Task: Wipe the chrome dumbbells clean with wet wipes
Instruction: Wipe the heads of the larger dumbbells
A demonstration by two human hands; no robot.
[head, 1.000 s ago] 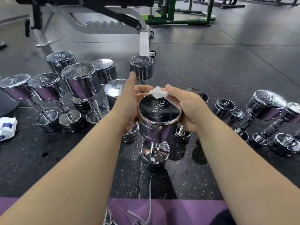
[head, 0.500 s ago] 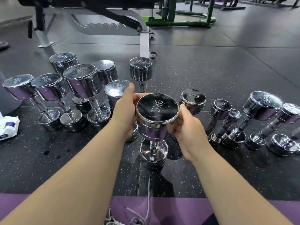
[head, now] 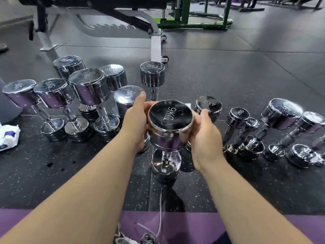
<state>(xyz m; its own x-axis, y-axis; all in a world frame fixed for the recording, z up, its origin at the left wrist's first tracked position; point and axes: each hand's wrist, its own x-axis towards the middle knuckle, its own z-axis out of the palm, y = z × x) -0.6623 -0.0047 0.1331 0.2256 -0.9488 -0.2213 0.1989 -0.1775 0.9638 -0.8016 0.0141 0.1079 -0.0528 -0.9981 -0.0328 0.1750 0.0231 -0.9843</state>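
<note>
The left hand (head: 135, 124) stays where it was, palm against the left side of the upper head of the 9KG dumbbell (head: 169, 117), thumb raised, fingers curled round behind it. The right hand (head: 205, 138) grasps the right side of the same head, fingers wrapped toward its far side. A second ago this hand lay over the far edge of the top face, pressing a white wipe there. Half a second ago it had dropped to the side, and now it sits closer in, hugging the rim. The top face is uncovered, and only a white scrap (head: 187, 104) shows behind the far rim, probably the wipe.

The dumbbell has not moved. It stands upright on the floor (head: 228, 81), lower head down, just past a purple mat (head: 175, 224). Other dumbbells cluster on the left (head: 88, 88) and trail off to the right (head: 281, 113). A wipe pack (head: 8, 136) lies at the left edge, and a bench (head: 155, 44) stands beyond.
</note>
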